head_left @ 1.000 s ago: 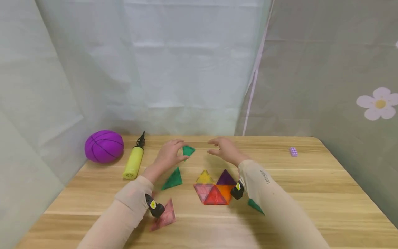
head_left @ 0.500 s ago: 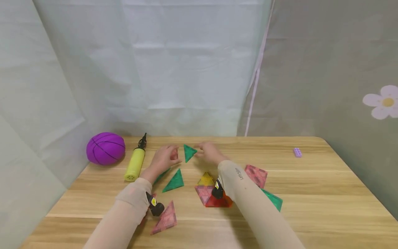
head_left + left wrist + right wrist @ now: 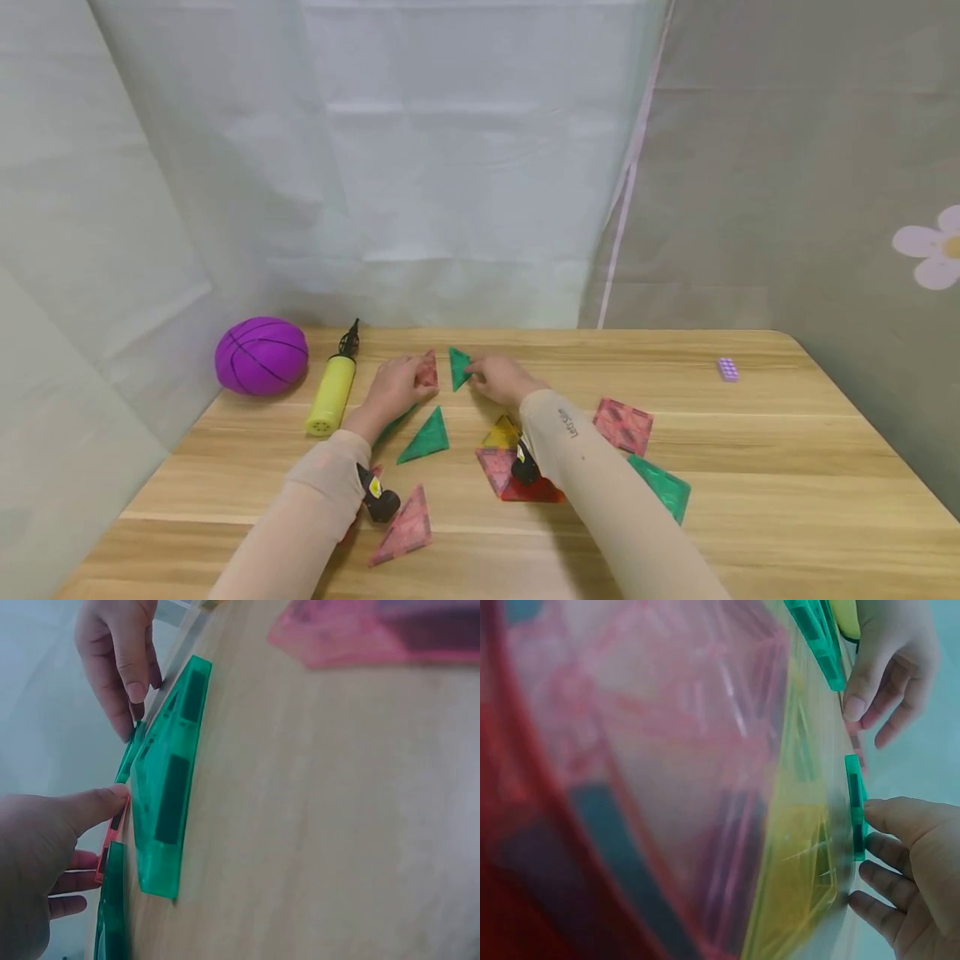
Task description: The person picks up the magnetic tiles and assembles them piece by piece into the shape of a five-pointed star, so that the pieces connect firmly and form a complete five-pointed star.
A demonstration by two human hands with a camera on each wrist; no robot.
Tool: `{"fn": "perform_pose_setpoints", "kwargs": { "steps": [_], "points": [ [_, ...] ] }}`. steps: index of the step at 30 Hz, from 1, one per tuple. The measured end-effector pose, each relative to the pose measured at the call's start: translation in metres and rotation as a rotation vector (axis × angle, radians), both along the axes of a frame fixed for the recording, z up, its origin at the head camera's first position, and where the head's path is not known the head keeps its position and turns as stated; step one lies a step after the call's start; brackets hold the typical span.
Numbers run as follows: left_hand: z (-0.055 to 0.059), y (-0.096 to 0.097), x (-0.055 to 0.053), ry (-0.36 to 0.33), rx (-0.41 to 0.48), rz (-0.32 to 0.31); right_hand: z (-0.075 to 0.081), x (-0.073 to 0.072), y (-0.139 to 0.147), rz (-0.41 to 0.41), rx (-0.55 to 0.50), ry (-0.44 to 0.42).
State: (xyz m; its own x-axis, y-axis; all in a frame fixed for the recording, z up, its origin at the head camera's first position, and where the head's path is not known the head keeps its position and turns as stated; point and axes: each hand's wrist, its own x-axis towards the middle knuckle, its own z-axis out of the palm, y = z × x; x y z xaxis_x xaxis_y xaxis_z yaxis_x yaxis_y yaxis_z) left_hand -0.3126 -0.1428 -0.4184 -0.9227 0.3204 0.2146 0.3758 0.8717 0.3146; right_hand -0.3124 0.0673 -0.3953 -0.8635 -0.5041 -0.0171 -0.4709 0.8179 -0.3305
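My left hand pinches a pink triangular magnetic tile near the table's back; in the left wrist view the thumb and fingers lie on opposite sides of it. Just right of that tile, a green triangular magnetic tile lies with its right corner between the fingertips of my right hand. A narrow gap separates the two tiles. Another green triangle lies in front, and one more green tile is partly hidden by the left hand. Under the right wrist sits a cluster with yellow, pink and red tiles, partly covered.
A pink square tile and a green tile lie right of the right forearm. Near the left cuff is a pink triangle. A purple ball, a yellow hand pump and a small purple block stand farther out.
My right hand has moved left, over the tile cluster, and taken the green triangle's corner. My left hand has left that green triangle and now holds the pink one beside it.
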Motion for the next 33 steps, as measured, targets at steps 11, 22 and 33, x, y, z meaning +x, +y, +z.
{"fn": "perform_pose_setpoints", "kwargs": {
  "steps": [11, 22, 33],
  "points": [
    [0.006, 0.014, 0.004, -0.021, 0.005, 0.002, 0.004, 0.001, 0.005, 0.013, 0.034, 0.002],
    [0.006, 0.028, 0.01, -0.056, 0.02, 0.01, 0.009, 0.013, 0.019, 0.035, 0.03, 0.02],
    [0.012, 0.045, 0.027, -0.049, -0.009, -0.032, 0.012, 0.026, 0.031, 0.093, 0.066, 0.072]
  ]
}}
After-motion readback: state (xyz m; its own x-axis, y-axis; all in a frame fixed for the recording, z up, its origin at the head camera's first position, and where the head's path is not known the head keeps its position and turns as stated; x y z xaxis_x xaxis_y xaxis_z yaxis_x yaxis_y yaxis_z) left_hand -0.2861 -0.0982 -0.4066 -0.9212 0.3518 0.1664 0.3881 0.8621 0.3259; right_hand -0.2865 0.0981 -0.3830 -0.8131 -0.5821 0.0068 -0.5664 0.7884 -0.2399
